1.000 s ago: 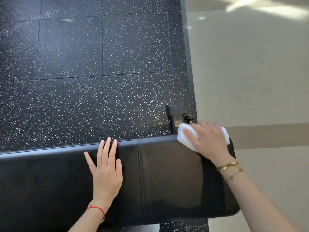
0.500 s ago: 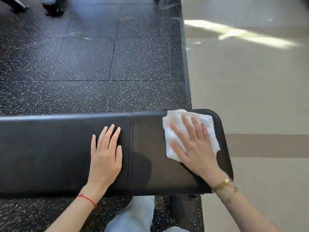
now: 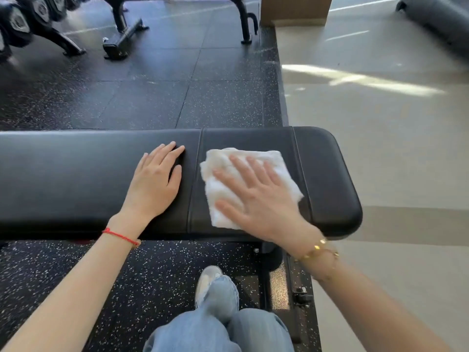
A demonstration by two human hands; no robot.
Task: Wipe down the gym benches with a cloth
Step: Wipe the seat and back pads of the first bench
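A black padded gym bench [image 3: 76,174] runs across the view from the left edge to a rounded end at the right. A folded white cloth [image 3: 223,166] lies on its right section, just right of a seam. My right hand [image 3: 258,196] presses flat on the cloth with fingers spread, covering its lower right part. My left hand [image 3: 154,184] rests flat on the bare pad to the left of the seam, fingers together, holding nothing.
Black speckled rubber floor [image 3: 152,102] lies beyond and under the bench; beige hard floor [image 3: 380,123] starts to the right. Another bench frame [image 3: 121,39] and a weight rack [image 3: 22,21] stand at the back left. My jeans and shoe [image 3: 210,288] are below the bench.
My right hand has slid the cloth from the bench's far right corner toward the middle and left, near the seam. The view has tilted up. My left hand stays planted.
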